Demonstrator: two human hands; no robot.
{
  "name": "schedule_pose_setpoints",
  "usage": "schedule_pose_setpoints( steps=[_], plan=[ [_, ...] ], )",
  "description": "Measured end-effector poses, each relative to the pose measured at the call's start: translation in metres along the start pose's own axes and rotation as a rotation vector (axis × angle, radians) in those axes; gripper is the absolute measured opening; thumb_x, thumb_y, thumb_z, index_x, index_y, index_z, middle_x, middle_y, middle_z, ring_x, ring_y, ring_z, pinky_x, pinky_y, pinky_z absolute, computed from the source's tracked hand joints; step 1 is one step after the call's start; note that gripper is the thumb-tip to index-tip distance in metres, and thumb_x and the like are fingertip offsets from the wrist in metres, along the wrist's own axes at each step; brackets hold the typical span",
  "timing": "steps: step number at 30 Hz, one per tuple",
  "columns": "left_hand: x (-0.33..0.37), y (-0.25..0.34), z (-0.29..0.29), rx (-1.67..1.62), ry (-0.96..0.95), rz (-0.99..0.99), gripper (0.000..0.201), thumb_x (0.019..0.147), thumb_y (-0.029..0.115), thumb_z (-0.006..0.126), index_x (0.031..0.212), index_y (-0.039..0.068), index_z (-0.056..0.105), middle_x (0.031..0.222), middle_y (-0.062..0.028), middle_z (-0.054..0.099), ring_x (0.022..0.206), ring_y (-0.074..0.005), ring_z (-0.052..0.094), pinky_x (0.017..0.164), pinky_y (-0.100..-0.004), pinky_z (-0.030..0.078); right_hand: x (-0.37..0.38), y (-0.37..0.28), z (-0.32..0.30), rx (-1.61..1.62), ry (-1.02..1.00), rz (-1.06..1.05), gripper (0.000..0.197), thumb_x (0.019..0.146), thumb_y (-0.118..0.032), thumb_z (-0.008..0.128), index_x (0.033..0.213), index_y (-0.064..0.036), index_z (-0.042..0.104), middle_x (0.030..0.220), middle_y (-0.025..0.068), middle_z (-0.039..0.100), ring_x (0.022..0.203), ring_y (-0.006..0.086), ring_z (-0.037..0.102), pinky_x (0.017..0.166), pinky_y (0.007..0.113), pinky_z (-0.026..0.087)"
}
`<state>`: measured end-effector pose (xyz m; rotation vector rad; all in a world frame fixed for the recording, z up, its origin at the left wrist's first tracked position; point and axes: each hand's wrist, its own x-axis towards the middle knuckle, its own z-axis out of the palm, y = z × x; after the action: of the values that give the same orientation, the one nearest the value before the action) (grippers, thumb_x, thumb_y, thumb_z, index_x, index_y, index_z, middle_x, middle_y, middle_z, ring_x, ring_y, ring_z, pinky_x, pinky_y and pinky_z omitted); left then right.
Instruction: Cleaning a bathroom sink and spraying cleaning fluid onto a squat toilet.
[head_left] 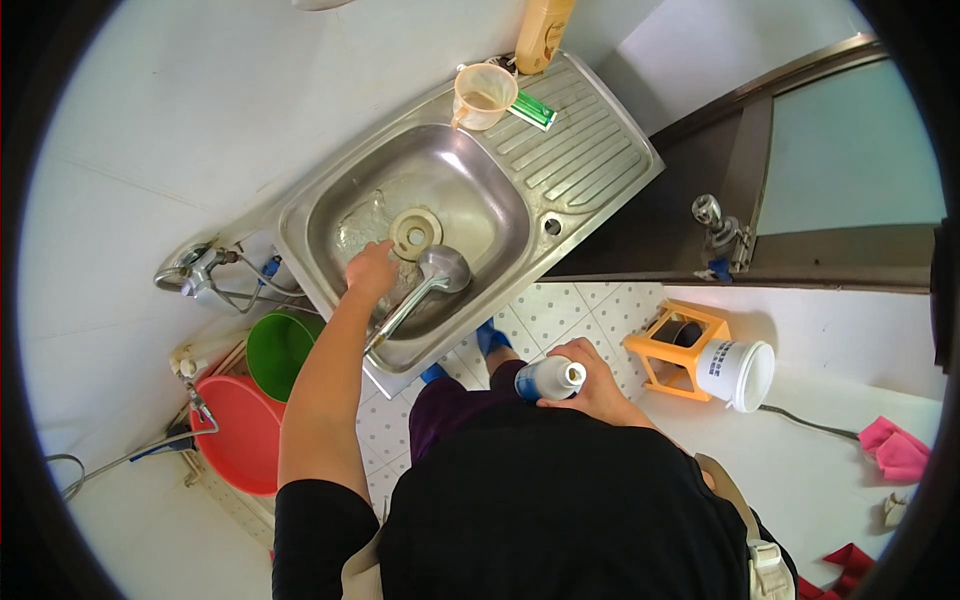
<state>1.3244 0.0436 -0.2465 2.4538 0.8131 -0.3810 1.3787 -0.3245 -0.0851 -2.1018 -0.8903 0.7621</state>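
My left hand (371,270) reaches into the metal sink (488,190), just left of the drain strainer (414,234). Its fingers look drawn together; whatever they may hold is hidden. Beside it a metal ladle (443,270) lies with its bowl in the basin and its handle slanting to the near edge. Shallow water (362,222) shows on the basin's left side. In front of my body, my right hand (597,385) is wrapped round a white bottle with a blue label (546,380). The bottle's mouth is uncapped and tilts to the right.
A cup (484,97), a green-and-white box (534,110) and a yellow bottle (543,36) stand by the drainboard. Green (284,352) and red (234,436) basins sit lower left, near a wall tap (206,262). An orange stool (668,340) and white bucket (737,374) are at right.
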Motion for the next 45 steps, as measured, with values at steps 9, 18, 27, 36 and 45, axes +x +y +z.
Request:
schedule_pose_setpoints(
  steps=[9,18,27,36,45],
  plan=[
    [0.054,0.007,0.036,0.143,-0.030,-0.032,0.023,0.082,0.024,0.062,0.102,0.014,0.066,0.106,-0.0130,0.060,0.099,-0.0316,0.059,0.084,-0.0419,0.046,0.042,0.020,-0.044,-0.072,-0.116,0.008,0.058,0.060,-0.026,0.086,0.107,-0.0097,0.057,0.099,0.0105,0.052,0.093,0.0295,0.056,0.081,0.036,0.047],
    [0.048,0.011,0.022,-0.746,0.168,-0.398,0.012,0.087,0.019,0.060,0.092,0.008,0.062,0.099,-0.0083,0.062,0.090,-0.0228,0.061,0.076,-0.0365,0.047,0.080,0.025,-0.068,-0.033,-0.195,-0.055,0.059,0.059,-0.026,0.087,0.107,-0.0094,0.058,0.099,0.0097,0.051,0.093,0.0287,0.056,0.080,0.035,0.047],
    [-0.054,0.027,-0.036,-2.057,0.165,-0.201,0.012,0.091,0.009,0.056,0.103,0.011,0.058,0.093,-0.0030,0.062,0.083,-0.0158,0.058,0.072,-0.0288,0.046,0.113,0.014,-0.059,-0.067,-0.351,-0.225,0.060,0.057,-0.028,0.087,0.106,-0.0085,0.058,0.098,0.0100,0.051,0.091,0.0284,0.056,0.079,0.035,0.047],
    [-0.139,0.004,-0.026,-2.117,0.532,-0.075,0.028,0.086,-0.007,0.055,0.109,0.009,0.057,0.094,-0.0033,0.061,0.087,-0.0142,0.059,0.076,-0.0257,0.046,0.120,-0.018,-0.016,-0.099,-0.520,-0.441,0.062,0.055,-0.026,0.088,0.107,-0.0089,0.058,0.098,0.0092,0.052,0.091,0.0280,0.056,0.080,0.036,0.047],
    [-0.269,-0.041,0.018,-2.141,0.771,-0.276,0.028,0.086,-0.007,0.054,0.111,0.006,0.055,0.093,-0.0019,0.056,0.085,-0.0147,0.057,0.076,-0.0258,0.048,0.089,-0.076,0.054,-0.131,-0.685,-0.554,0.064,0.054,-0.024,0.088,0.107,-0.0074,0.058,0.102,0.0097,0.054,0.095,0.0277,0.055,0.083,0.036,0.046]
  ],
)
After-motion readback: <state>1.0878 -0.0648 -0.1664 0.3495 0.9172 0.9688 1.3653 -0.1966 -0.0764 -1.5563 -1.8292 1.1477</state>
